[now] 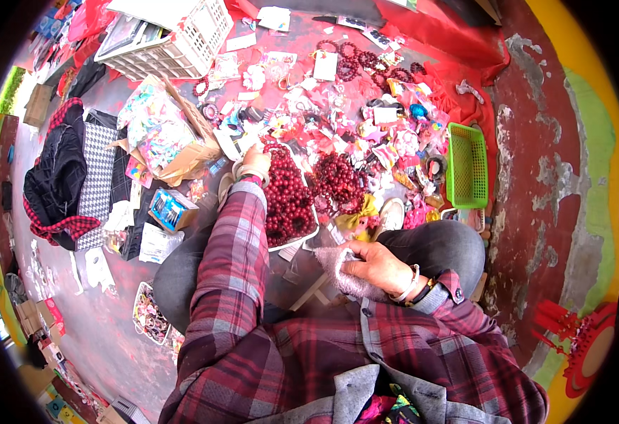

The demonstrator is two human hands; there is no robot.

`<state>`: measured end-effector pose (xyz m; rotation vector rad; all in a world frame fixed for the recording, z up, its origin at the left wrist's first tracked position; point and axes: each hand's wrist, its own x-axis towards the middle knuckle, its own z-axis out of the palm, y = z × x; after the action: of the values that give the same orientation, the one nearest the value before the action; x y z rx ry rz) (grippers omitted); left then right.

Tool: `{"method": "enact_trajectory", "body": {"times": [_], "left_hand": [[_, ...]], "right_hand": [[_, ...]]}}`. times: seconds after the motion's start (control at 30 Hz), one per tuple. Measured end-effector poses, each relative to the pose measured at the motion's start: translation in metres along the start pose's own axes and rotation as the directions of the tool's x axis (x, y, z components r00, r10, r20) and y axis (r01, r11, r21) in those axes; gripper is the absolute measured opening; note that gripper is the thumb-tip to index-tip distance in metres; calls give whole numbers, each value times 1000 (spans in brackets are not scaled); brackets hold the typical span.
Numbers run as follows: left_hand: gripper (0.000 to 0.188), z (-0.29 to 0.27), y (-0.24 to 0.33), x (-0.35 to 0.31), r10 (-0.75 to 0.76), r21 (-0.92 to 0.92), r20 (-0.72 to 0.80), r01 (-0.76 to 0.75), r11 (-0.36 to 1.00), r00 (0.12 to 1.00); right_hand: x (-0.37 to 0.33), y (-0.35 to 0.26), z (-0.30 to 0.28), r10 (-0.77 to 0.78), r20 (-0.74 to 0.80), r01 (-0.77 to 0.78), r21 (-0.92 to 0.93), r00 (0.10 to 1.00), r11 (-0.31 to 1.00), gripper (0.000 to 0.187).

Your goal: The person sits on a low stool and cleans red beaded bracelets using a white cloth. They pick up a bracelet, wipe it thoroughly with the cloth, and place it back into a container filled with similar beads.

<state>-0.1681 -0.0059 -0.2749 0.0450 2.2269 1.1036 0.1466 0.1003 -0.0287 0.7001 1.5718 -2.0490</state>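
My left hand [256, 162] reaches out to the left rim of a white basket [315, 227] heaped with dark red bead bracelets [287, 198]. Its fingers look curled, but bright light washes them out and I cannot make out what is in them. Close to my lap, my right hand [381, 267] is closed round a fuzzy pinkish-grey cloth [343, 274], which hangs bunched below its fingers. Another pile of dark red bead bracelets [338, 182] lies just right of the basket. A yellow bow [360, 218] sits between that pile and my right knee.
Small packets and hair ornaments [387, 138] cover the red cloth ahead. A green plastic basket [467, 166] stands at the right, by the peeling wall [535, 177]. To the left are an open cardboard box [182, 166], a white crate [200, 42] and dark clothing [59, 177].
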Motion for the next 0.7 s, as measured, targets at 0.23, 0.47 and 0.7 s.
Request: {"method": "enact_trajectory", "body": {"times": [0.23, 0.47, 0.7], "left_hand": [[34, -12, 52, -39, 93, 770, 23, -76, 634, 995], [33, -14, 42, -28, -116, 756, -109, 158, 636, 987], [38, -32, -29, 28, 181, 194, -278, -129, 972, 943]], "right_hand": [[5, 9, -1, 1, -14, 0, 26, 1000, 1000, 26], [5, 13, -3, -32, -25, 31, -43, 999, 999, 26], [1, 8, -2, -53, -40, 50, -75, 998, 996, 26]]}}
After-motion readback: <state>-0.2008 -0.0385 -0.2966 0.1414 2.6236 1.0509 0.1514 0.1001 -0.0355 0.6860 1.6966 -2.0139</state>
